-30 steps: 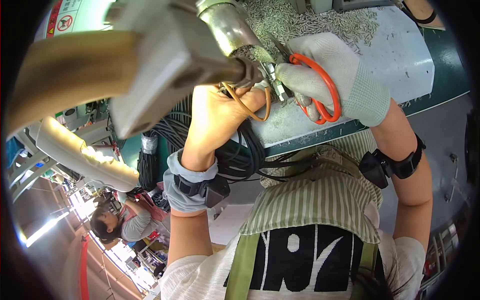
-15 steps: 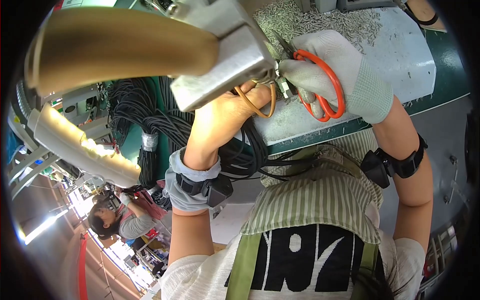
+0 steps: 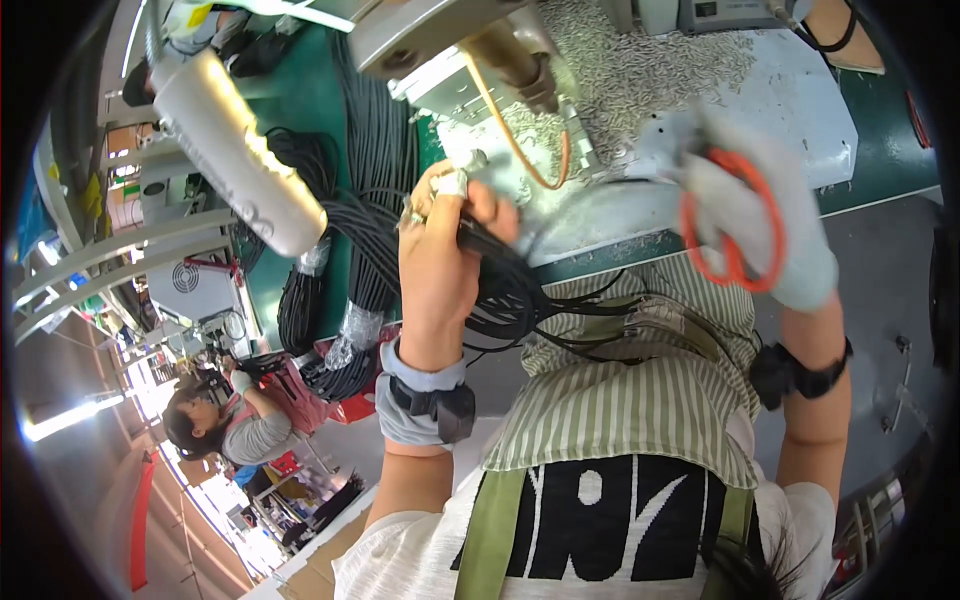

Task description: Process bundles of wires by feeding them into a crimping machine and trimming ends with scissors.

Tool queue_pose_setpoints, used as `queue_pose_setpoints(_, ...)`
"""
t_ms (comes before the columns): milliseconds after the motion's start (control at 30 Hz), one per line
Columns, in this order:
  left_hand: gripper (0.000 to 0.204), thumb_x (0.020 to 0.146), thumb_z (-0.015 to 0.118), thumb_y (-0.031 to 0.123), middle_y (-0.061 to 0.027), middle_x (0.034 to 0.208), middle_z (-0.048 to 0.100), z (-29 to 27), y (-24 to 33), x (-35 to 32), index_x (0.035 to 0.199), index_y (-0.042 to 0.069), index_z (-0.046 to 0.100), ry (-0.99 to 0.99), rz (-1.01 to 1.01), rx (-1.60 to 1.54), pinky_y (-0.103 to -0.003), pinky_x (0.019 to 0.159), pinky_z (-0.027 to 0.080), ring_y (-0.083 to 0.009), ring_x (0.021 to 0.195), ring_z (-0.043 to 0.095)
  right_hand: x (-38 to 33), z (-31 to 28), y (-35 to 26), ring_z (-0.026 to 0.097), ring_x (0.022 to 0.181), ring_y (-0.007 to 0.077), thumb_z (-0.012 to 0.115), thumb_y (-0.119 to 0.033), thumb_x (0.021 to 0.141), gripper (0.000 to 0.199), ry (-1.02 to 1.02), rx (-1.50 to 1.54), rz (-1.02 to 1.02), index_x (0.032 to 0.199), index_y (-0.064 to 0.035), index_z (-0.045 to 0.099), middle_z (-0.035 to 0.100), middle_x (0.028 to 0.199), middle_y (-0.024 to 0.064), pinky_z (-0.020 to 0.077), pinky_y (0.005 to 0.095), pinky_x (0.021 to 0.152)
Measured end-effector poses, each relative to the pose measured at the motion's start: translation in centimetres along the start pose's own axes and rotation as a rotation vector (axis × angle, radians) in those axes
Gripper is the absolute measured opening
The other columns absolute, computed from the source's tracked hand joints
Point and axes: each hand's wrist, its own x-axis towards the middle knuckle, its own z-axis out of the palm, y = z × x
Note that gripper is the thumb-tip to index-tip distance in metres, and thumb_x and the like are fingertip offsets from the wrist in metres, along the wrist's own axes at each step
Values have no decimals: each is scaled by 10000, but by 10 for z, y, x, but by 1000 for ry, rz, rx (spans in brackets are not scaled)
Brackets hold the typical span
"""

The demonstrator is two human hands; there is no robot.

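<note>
My bare left hand, with white wrapping on some fingertips, is closed around a bunch of thin black cables that hangs over the table edge onto my lap. Farther right, my gloved right hand is smeared by motion. It carries red-handled scissors, with the loops around the hand and the dark blades blurred. A thin dark cable stretches between the two hands; whether the right fingers pinch its end is too blurred to tell. In front of the left hand stands a metal machine head with an orange tube.
A heap of small metal pieces covers part of the white work surface. Black cable bundles lie on the green table at left. A lit lamp hangs near them. A co-worker sits at lower left.
My hands have drawn apart: the left came back from the machine head with the cables, the right swung right and down with the scissors. The view has shifted, showing more of the machine.
</note>
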Motion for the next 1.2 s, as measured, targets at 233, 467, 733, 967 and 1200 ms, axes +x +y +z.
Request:
queue_pose_setpoints(233, 374, 784, 534, -3, -44, 932, 588, 42, -6, -57, 1152, 14, 470, -283, -13, 429, -214, 588, 441, -100, 710, 563, -60, 22, -6, 571, 546, 227, 610, -157, 809, 187, 289, -701, -152, 915, -4, 593, 547, 645, 143, 452, 302, 543)
queue_pose_setpoints(467, 488, 719, 569, -93, -43, 974, 561, 42, 4, -74, 1184, 5, 457, -458, -40, 437, -220, 770, 454, -84, 887, 548, -71, 50, -4, 554, 487, 153, 609, -130, 802, 173, 93, -495, -387, 897, 14, 595, 539, 599, 131, 446, 287, 503)
queue_pose_setpoints(733, 292, 722, 591, -85, -19, 907, 598, 48, 1, -87, 998, -11, 529, -434, 334, 873, -197, 737, 432, -51, 792, 538, -77, 25, -14, 579, 521, 228, 634, -177, 817, 153, -223, 356, 427, 811, -39, 567, 546, 620, 107, 451, 302, 496)
queue_pose_setpoints(967, 181, 729, 606, -81, 16, 820, 583, 53, -2, -81, 877, 4, 545, -219, 189, 520, -166, 630, 389, -9, 723, 479, -81, 58, 1, 596, 546, 235, 645, -48, 718, 178, 333, -751, -533, 887, -23, 595, 568, 612, 87, 475, 329, 536)
queue_pose_setpoints(1200, 125, 791, 582, -61, 48, 711, 506, 62, -8, -82, 859, 29, 530, -122, 267, 613, -168, 539, 315, -7, 610, 402, -90, 61, 1, 585, 561, 274, 659, -40, 704, 176, 234, -951, -502, 866, -26, 591, 569, 625, 94, 464, 341, 535)
